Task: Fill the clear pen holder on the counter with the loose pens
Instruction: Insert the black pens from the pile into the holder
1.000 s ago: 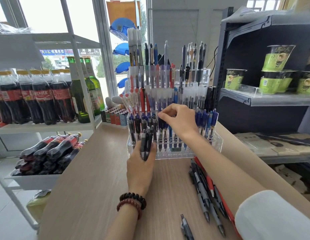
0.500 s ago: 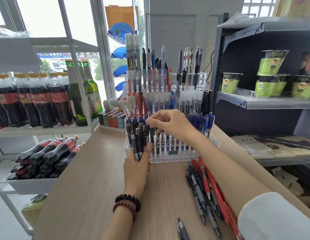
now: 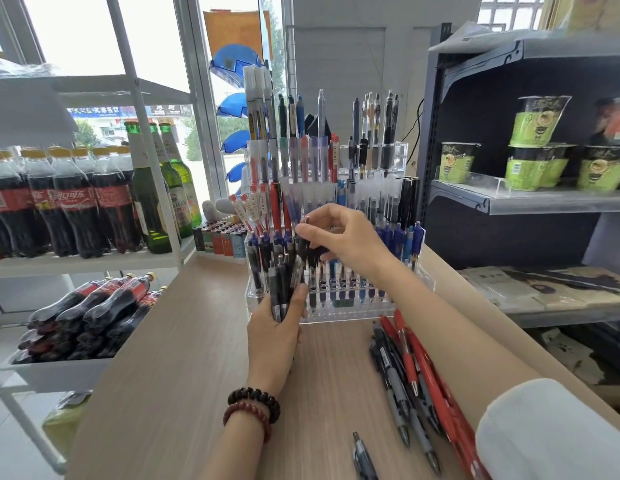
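Observation:
The clear tiered pen holder (image 3: 339, 311) stands on the wooden counter, its rows packed with upright pens. My left hand (image 3: 273, 334) grips a bunch of dark pens (image 3: 284, 282) upright just in front of the holder's left side. My right hand (image 3: 339, 237) pinches the top of one dark pen (image 3: 303, 242) above that bunch, at the holder's front rows. A pile of loose black, grey and red pens (image 3: 409, 372) lies on the counter under my right forearm. One more loose pen (image 3: 362, 457) lies near the bottom edge.
A white rack (image 3: 93, 261) with cola and green beer bottles stands left of the counter, a tray of lying cola bottles (image 3: 90, 313) below it. A grey shelf (image 3: 530, 199) with green noodle cups is on the right. Small boxes (image 3: 220, 239) sit behind the holder.
My right hand moved left from the holder's middle rows to the bunch in my left hand and now pinches one pen there. The left hand stayed nearly in place.

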